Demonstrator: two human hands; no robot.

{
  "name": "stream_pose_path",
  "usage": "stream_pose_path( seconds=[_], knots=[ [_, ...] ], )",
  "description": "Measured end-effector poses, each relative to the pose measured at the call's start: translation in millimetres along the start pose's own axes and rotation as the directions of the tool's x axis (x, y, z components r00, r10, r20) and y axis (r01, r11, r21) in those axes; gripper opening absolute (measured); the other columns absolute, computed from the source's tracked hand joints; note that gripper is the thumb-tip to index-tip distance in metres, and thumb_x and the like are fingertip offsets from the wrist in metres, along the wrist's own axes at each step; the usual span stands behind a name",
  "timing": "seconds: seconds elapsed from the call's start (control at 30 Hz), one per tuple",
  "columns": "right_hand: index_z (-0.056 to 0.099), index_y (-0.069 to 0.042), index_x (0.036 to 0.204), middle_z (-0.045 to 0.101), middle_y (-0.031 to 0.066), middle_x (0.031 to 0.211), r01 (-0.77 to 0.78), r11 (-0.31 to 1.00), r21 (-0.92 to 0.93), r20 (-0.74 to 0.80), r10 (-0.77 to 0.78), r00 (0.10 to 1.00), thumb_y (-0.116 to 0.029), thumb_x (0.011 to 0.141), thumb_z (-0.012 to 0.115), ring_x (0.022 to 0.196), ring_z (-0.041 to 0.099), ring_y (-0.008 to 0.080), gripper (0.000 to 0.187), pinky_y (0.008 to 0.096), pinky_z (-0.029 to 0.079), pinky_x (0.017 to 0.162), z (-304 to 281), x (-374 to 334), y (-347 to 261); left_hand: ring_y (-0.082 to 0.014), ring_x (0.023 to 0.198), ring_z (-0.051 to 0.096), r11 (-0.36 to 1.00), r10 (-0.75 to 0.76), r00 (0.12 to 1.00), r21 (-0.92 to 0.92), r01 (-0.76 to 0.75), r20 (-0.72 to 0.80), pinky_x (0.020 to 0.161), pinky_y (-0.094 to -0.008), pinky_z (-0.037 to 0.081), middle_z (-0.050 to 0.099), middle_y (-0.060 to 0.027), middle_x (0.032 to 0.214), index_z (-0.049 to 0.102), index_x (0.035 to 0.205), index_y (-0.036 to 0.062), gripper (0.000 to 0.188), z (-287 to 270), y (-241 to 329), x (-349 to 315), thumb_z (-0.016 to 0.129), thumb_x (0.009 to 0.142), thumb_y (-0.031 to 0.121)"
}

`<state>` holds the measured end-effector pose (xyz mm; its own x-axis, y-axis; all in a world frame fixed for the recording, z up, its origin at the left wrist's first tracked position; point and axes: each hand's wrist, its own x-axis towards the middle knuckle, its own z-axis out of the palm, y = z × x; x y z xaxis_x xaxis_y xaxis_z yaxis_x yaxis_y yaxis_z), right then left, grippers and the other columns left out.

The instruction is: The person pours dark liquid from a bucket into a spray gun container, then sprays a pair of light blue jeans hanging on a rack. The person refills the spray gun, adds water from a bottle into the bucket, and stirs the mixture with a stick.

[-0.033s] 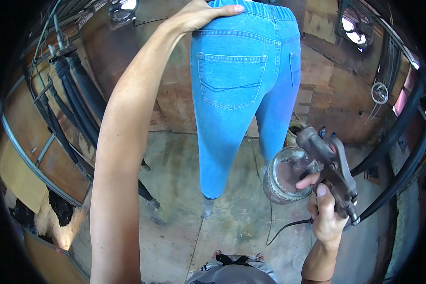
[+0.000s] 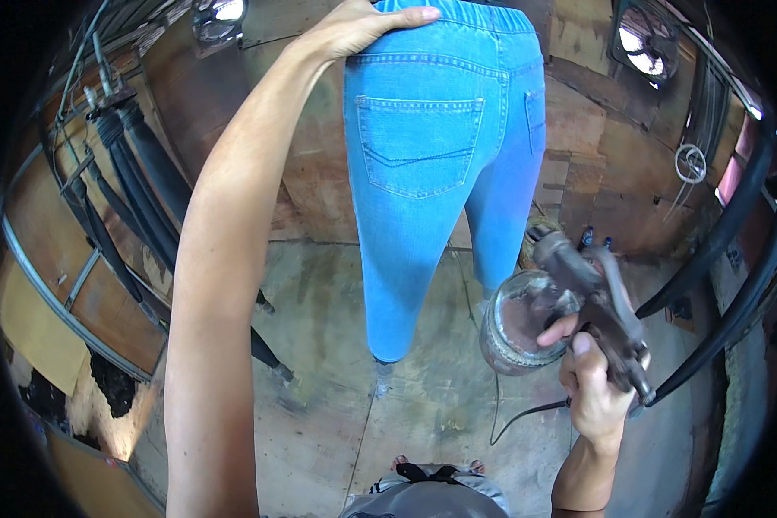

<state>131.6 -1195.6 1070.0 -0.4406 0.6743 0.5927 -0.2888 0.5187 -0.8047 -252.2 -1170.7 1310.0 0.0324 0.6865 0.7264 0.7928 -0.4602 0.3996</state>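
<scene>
The right hand (image 2: 597,393) wraps a dark metal spray gun (image 2: 611,332) at four o'clock, a round grimy cup (image 2: 501,350) on its nine-o'clock side. The left hand (image 2: 352,33) lays its thumb over the elastic waistband (image 2: 496,19) of light-blue denim jeans (image 2: 423,173) at twelve o'clock; fingers hidden, I cannot tell whether it pinches. The step looks like steadying the jeans for spraying; the next move probably calls for squarer aim.
</scene>
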Motion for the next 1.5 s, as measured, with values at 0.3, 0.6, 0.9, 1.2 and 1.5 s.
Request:
stream_pose_path(
  seconds=[0.3,0.6,0.9,1.2,1.5],
  knots=[
    [0.057,0.002,0.143,0.07,0.0096,0.078,-0.362,0.87,-0.334,0.108,0.417,0.902,-0.003,0.086,0.058,0.074,0.062,0.0076,0.057,0.0265,0.052,0.075,20.4,-7.5,50.2,-0.0241,0.126,0.058,0.997,0.051,0.997,-0.06,-0.054,-0.053,0.111,-0.0395,0.046,0.059,-0.0171,0.136,0.035,0.147,-0.0041,0.102,17.8,9.6,11.4,0.093,0.073,0.035],
    [0.05,0.006,0.148,0.074,0.0112,0.088,-0.075,0.997,0.037,-0.221,0.081,0.972,0.002,0.088,0.056,0.073,0.068,0.011,0.061,0.0282,0.056,0.073,22.2,-12.6,-16.1,-0.0356,0.132,0.055,0.942,-0.058,0.947,0.298,0.157,-0.317,0.113,-0.0426,0.045,0.05,-0.0314,0.145,0.023,0.149,-0.0172,0.13,45.4,17.0,19.2,0.09,0.066,0.057],
    [0.056,-0.002,0.145,0.068,0.0198,0.081,-0.375,0.859,-0.348,0.039,0.413,0.91,-0.002,0.087,0.057,0.071,0.066,0.0149,0.058,0.0322,0.054,0.075,31.6,-14.7,23.6,-0.0486,0.145,0.039,0.719,-0.312,0.8,0.423,0.551,-0.513,0.121,-0.049,0.034,0.035,-0.0387,0.155,0.0,0.157,-0.0123,0.153,60.4,33.1,21.1,0.084,0.062,0.073],
    [0.049,0.008,0.147,0.077,0.0133,0.098,0.04,0.997,-0.066,-0.118,-0.048,0.992,0.004,0.088,0.057,0.082,0.073,0.013,0.06,0.0266,0.057,0.072,39.5,-9.4,-24.5,-0.0453,0.147,0.038,0.679,-0.336,0.799,0.46,0.572,-0.498,0.122,-0.0479,0.033,0.033,-0.0369,0.157,-0.002,0.159,-0.0084,0.153,57.4,51.2,15.2,0.083,0.061,0.074],
    [0.057,0.002,0.143,0.069,0.0123,0.078,-0.312,0.93,-0.196,0.109,0.337,0.935,-0.002,0.085,0.061,0.068,0.063,0.011,0.059,0.0278,0.054,0.074,14.7,-22.4,39.0,-0.0397,0.143,0.044,0.849,-0.048,0.944,0.485,0.211,-0.326,0.12,-0.042,0.037,0.039,-0.0334,0.154,0.015,0.155,-0.0115,0.137,45.6,40.6,19.5,0.087,0.065,0.062]
  ],
)
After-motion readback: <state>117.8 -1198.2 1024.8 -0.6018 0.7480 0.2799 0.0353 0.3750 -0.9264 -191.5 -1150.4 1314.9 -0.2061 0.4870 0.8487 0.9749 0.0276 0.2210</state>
